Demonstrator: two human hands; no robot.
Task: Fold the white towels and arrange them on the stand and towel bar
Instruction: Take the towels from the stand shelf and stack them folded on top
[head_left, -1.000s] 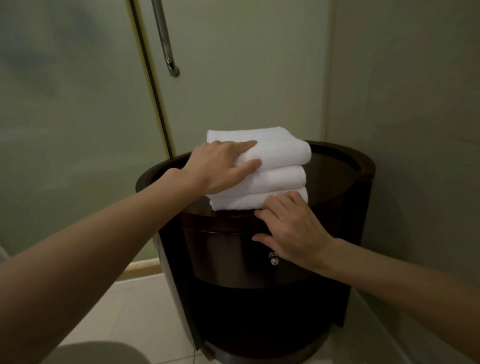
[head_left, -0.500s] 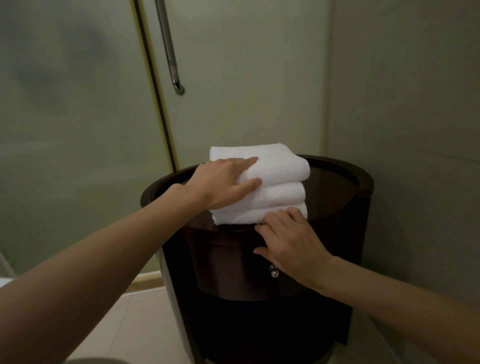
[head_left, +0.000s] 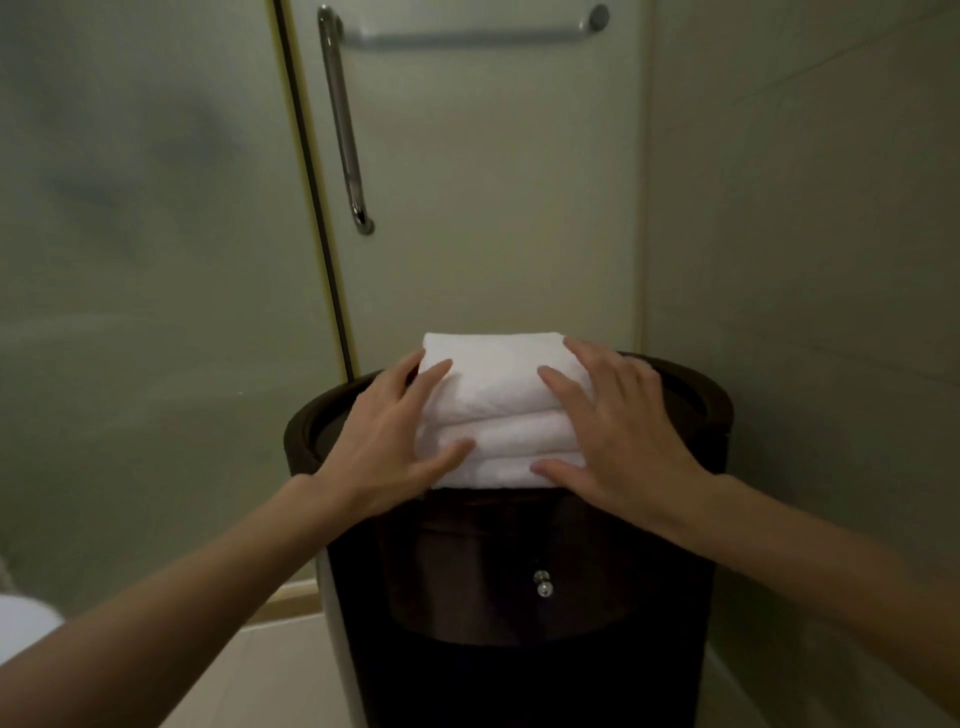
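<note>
Flanking towel stack (head_left: 498, 410) on stand (head_left: 519, 571): hands.

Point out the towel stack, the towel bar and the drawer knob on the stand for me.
towel stack (head_left: 498, 384): head view, on the top towel's upper face.
towel bar (head_left: 467, 37): head view, middle of the horizontal rail.
drawer knob (head_left: 543, 583): head view, on the small clear knob at the stand's front.

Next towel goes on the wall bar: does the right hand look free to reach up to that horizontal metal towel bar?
Probably yes: right hand lies open on the white folded towels, and the metal towel bar hangs bare.
</note>
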